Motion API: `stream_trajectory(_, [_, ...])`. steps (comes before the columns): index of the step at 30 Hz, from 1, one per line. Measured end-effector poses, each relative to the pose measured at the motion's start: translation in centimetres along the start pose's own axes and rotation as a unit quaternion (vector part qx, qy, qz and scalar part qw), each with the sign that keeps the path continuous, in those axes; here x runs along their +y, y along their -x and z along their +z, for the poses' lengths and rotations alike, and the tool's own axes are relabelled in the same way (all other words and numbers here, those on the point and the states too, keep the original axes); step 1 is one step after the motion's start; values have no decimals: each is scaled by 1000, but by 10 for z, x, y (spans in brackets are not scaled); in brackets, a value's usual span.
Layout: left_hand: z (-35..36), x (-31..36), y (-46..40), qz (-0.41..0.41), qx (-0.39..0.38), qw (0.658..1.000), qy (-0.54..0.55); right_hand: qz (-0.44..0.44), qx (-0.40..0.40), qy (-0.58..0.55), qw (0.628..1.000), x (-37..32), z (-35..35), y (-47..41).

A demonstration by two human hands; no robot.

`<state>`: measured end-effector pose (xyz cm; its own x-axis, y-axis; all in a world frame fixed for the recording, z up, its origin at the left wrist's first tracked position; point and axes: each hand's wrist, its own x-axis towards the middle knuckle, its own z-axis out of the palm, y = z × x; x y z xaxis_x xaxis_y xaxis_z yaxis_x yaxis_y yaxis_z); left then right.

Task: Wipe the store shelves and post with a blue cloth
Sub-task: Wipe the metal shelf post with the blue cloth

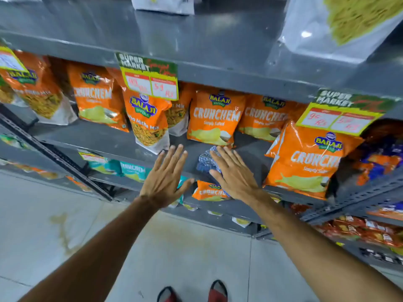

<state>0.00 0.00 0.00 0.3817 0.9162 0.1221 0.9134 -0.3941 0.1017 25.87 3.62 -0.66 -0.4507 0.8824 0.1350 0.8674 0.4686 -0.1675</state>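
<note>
A blue checked cloth (205, 161) lies bunched on the grey metal shelf (104, 139) in front of the orange snack bags. My right hand (233, 173) lies flat on the cloth with its fingers stretched out, covering its right part. My left hand (166, 177) hovers flat beside it to the left, fingers spread, holding nothing, above the shelf's front edge. A perforated grey post (56, 158) runs diagonally at the left, and another post (357, 200) stands at the right.
Orange Crunchem bags (212, 118) stand along the back of the shelf, one large bag (307, 160) close to my right hand. Price tags (150, 77) hang from the shelf above. Lower shelves hold more packets. Tiled floor (65, 225) lies below, my feet at the bottom.
</note>
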Motion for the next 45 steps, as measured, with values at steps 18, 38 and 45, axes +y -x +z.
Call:
stream_trajectory(18, [18, -16, 3, -63, -62, 996, 10, 64, 43, -188, 979, -17, 24, -35])
stream_trajectory(38, [-275, -335, 131, -195, 234, 948, -90, -161, 155, -396, 891, -398, -113, -242])
stream_trajectory(45, [-382, -478, 109, -139, 336, 924, -116, -132, 236, -398, 877, -522, -161, -356])
